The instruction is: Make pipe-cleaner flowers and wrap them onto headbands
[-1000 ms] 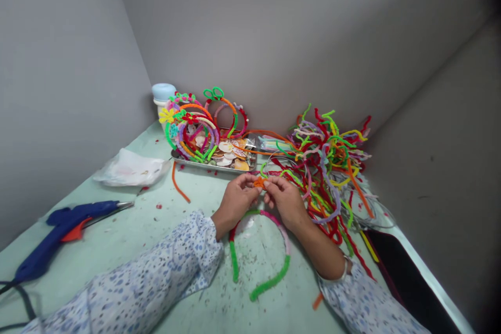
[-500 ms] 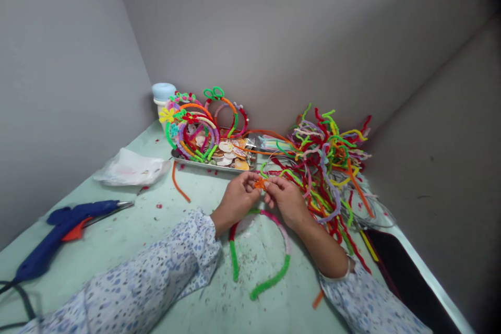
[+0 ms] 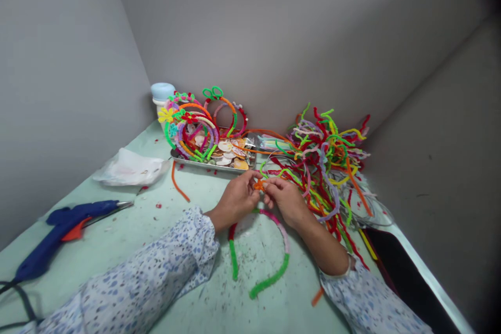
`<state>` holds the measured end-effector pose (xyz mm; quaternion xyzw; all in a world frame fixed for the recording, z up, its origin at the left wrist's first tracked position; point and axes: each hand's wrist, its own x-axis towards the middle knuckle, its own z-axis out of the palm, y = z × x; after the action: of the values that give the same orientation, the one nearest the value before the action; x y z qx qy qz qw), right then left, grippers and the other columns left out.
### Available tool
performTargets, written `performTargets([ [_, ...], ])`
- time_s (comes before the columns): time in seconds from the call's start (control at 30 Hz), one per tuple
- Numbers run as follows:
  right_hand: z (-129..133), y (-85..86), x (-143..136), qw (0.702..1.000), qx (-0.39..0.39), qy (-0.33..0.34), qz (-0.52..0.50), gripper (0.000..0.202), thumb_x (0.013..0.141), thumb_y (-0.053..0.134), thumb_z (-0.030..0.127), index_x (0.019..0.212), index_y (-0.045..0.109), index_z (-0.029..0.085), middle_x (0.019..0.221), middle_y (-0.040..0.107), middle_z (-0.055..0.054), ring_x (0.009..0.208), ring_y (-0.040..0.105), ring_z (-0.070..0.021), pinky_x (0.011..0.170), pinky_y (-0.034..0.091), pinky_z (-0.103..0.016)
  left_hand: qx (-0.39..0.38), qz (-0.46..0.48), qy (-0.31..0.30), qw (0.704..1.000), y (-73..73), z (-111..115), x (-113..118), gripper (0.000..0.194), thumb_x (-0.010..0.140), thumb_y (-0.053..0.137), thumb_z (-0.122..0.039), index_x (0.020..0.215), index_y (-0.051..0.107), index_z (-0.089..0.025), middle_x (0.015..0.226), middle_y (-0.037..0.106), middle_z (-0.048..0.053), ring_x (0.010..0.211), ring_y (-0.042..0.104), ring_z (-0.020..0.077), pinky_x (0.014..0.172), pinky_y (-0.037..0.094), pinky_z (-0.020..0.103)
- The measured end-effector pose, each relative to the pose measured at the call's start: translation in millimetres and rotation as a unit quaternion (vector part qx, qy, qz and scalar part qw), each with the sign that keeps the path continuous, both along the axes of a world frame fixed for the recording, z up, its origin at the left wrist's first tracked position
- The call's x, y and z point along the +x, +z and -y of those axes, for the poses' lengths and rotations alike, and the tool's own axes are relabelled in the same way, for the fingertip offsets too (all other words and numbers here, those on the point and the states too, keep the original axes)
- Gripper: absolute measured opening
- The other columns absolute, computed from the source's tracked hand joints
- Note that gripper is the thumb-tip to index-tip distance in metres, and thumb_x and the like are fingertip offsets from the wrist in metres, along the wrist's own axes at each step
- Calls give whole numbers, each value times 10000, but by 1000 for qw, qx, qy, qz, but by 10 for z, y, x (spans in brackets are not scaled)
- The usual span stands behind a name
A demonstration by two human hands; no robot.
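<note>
Pinched small orange fuzzy piece (image 3: 259,185) between both hands, just above multicolored loop (image 3: 274,277): closed thumb and fingers of left hand (image 3: 235,201) on its left side, closed thumb and fingers of right hand (image 3: 288,200) on its right side. Could not quite make out its exact shape, likely flower-like, given small size and covering fingertips. Wore blue-spotted sleeves on both arms, plus pale band (image 3: 347,266) at right wrist. Saw loop lying open on pale green table (image 3: 136,227) below hands, with green ends toward wearer and red, pink and light pink sections farther up, partly hidden by left hand. Spotted short orange strip (image 3: 317,296) beside right sleeve. Beyond hands, found metal tray (image 3: 214,166) holding flat cutouts (image 3: 226,146), with decorated headbands (image 3: 195,107) standing upright in and around it; noted light-blue-lidded container (image 3: 163,92) behind. Saw clear packet (image 3: 274,142) right of tray, then tangled heap of colorful fuzzy stems (image 3: 331,167). Noted yellow strip (image 3: 368,243) and dark flat object (image 3: 401,266) at far right. On left, logged bent orange stem (image 3: 179,186) near tray, white plastic bag (image 3: 133,168), and, nearer wearer, blue glue gun (image 3: 64,229) with orange trigger, nozzle pointing right.
</note>
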<state>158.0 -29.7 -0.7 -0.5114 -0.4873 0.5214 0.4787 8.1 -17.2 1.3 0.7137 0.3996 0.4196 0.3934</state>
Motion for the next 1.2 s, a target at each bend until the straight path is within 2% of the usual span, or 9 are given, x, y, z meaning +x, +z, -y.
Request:
performTargets([
  [0.13, -18, -28, 9, 1000, 13, -15, -10, 214, 736, 630, 373, 783, 604, 166, 500, 575, 38, 407, 475, -92, 431, 348, -216, -77, 81, 2, 994, -4, -1, 28, 348, 731, 582, -172, 1078, 564, -159, 764, 584, 15, 630, 524, 104, 578, 405, 208],
  [0.23, -27, -49, -5, 999, 16, -43, -18, 233, 722, 646, 400, 776, 595, 179, 500, 580, 40, 404, 475, -97, 432, 350, -223, -177, 163, 3, 971, -16, -19, 44, 333, 735, 626, -260, 1030, 540, -135, 708, 568, -2, 536, 510, 80, 509, 387, 195],
  [0.3, -28, -57, -22, 998, 11, -59, -23, 238, 711, 655, 408, 768, 587, 188, 496, 580, 41, 401, 476, -101, 429, 355, -227, -213, 195, 2, 957, -28, -34, 45, 283, 755, 618, -330, 947, 549, -134, 665, 561, -11, 502, 505, 75, 480, 371, 190],
  [0.4, -25, -72, -40, 998, 6, -62, -25, 226, 714, 652, 399, 765, 581, 190, 497, 581, 40, 402, 486, -104, 432, 368, -229, -219, 188, 2, 957, -47, -50, 45, 267, 752, 623, -374, 853, 562, -135, 640, 575, -10, 488, 507, 73, 460, 356, 186],
  [0.63, -2, -103, -48, 999, 17, -19, -24, 242, 746, 627, 414, 810, 573, 187, 521, 582, 41, 409, 496, -97, 426, 382, -218, -232, 171, 21, 957, -47, -47, 59, 251, 686, 679, -329, 814, 563, -147, 523, 542, -42, 431, 473, 74, 424, 320, 179],
  [0.97, 2, -48, -16, 1000, -9, 12, -10, 198, 747, 624, 374, 769, 606, 178, 500, 591, 36, 392, 479, -93, 412, 380, -211, -224, 154, -1, 962, -67, -66, 22, 225, 697, 666, -339, 771, 606, -136, 513, 553, -21, 449, 470, 83, 467, 340, 201],
  [1.2, -8, 0, -15, 998, -27, 30, -49, 202, 718, 652, 356, 740, 606, 161, 485, 585, 31, 391, 470, -86, 406, 364, -203, -204, 155, -2, 967, -53, -54, 24, 190, 704, 654, -310, 761, 588, -141, 513, 532, -39, 445, 459, 74, 462, 349, 195],
])
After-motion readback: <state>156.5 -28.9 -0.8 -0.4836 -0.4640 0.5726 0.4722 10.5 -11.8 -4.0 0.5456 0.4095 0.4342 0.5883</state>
